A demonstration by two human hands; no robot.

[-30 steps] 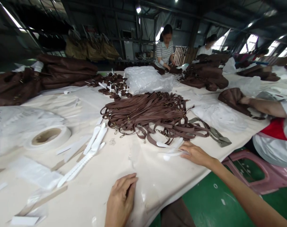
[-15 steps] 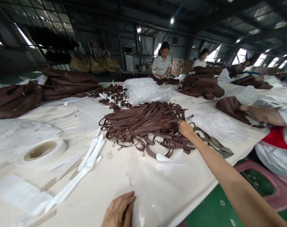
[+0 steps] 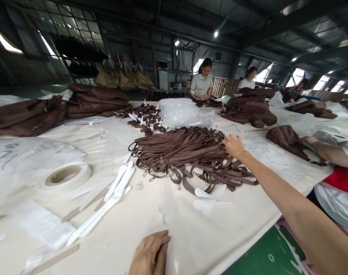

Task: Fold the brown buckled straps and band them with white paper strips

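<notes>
Right hand (image 3: pixel 233 146) moves off white strips (image 3: pixel 202 193) to right end of left-right strap pile (image 3: pixel 182 147), hold unclear; left hand (image 3: pixel 151 252) nearer, loosely curled.

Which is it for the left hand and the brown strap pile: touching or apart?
Apart. The head view shows it: pale table surface lies in plain sight between the left hand and the brown strap pile.

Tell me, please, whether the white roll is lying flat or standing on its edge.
Lying flat: the white roll rests broad side down on the table, its brown core opening upward.
</notes>
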